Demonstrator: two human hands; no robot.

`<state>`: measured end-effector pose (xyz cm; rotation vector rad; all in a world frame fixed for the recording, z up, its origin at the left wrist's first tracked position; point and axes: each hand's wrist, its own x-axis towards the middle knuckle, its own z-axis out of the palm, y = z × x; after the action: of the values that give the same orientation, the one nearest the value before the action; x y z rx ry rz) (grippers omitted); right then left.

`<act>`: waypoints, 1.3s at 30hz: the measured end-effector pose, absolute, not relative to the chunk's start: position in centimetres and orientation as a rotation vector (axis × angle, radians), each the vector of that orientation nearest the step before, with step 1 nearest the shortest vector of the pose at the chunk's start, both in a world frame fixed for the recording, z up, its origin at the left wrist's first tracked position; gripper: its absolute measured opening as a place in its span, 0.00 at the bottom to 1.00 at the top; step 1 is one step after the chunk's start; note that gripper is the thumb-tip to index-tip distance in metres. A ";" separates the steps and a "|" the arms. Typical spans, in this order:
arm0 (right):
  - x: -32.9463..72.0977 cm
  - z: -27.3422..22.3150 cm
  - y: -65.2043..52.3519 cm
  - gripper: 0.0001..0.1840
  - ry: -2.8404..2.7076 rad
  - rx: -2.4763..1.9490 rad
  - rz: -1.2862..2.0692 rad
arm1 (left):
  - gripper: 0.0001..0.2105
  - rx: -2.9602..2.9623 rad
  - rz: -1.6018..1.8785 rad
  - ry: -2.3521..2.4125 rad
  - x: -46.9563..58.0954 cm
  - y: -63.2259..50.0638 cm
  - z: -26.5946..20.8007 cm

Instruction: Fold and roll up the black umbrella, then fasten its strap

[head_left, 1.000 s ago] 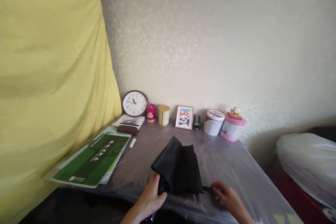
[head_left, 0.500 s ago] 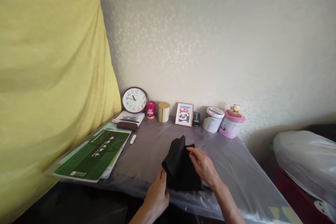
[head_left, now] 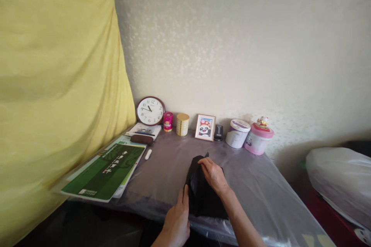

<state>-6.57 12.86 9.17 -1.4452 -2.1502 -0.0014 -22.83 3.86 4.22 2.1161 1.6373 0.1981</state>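
A folded black cloth item (head_left: 205, 198) lies at the front edge of the table, its layers partly raised; its exact kind is not clear. My left hand (head_left: 177, 216) pinches its left edge between thumb and fingers. Over its upper part, my right hand (head_left: 213, 175) is closed on a fold near the top, fingertips pressed together. The far corner of the fabric sticks up just beyond my right fingers.
Green books (head_left: 106, 171) lie to the left, near a brown case (head_left: 142, 139) and a small white object (head_left: 148, 154). Along the wall stand a clock (head_left: 150, 110), tins (head_left: 182, 124), a panda picture frame (head_left: 205, 127) and tubs (head_left: 238, 134). A plastic-covered bundle (head_left: 342, 181) sits right.
My right hand has moved left across the black cloth item and now grips its upper fold. The raised flap has shifted. The view has moved slightly.
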 end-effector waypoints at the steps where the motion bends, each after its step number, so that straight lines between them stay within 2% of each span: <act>1: -6.9 9.1 13.1 0.13 -2.127 -1.430 0.006 | 0.43 2.119 0.160 1.656 -22.7 3.8 4.5; 6: -8.6 7.0 14.3 0.13 -2.130 -1.374 0.000 | 0.43 2.140 -0.027 1.707 -21.7 3.5 4.6; 14: -9.9 3.7 15.0 0.11 -2.225 -1.464 -0.097 | 0.45 2.132 -0.036 1.660 -21.7 3.6 3.9; 19: -10.0 3.4 15.2 0.09 -2.230 -1.446 -0.072 | 0.35 2.195 0.109 1.666 -23.3 3.5 2.5; 23: -10.0 3.3 15.3 0.09 -2.221 -1.417 -0.058 | 0.27 2.383 0.359 1.652 -23.7 3.9 2.0; 25: -10.0 3.3 15.3 0.09 -2.215 -1.414 -0.052 | 0.30 2.475 0.438 1.564 -23.5 4.5 1.8; 28: -10.1 3.3 15.2 0.09 -2.205 -1.400 -0.044 | 0.43 2.486 0.392 1.499 -23.0 5.4 0.5; 33: -9.6 3.0 15.8 0.10 -2.160 -1.403 -0.097 | 0.41 2.427 0.285 1.533 -22.3 6.2 -1.8; 39: -6.6 2.9 18.6 0.14 -2.033 -1.477 -0.144 | 0.43 2.391 0.133 1.623 -21.6 5.7 -0.2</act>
<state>-6.59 18.61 2.87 -1.4767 -2.0332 -0.1438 -21.59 5.67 -0.24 2.3910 1.6231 0.1335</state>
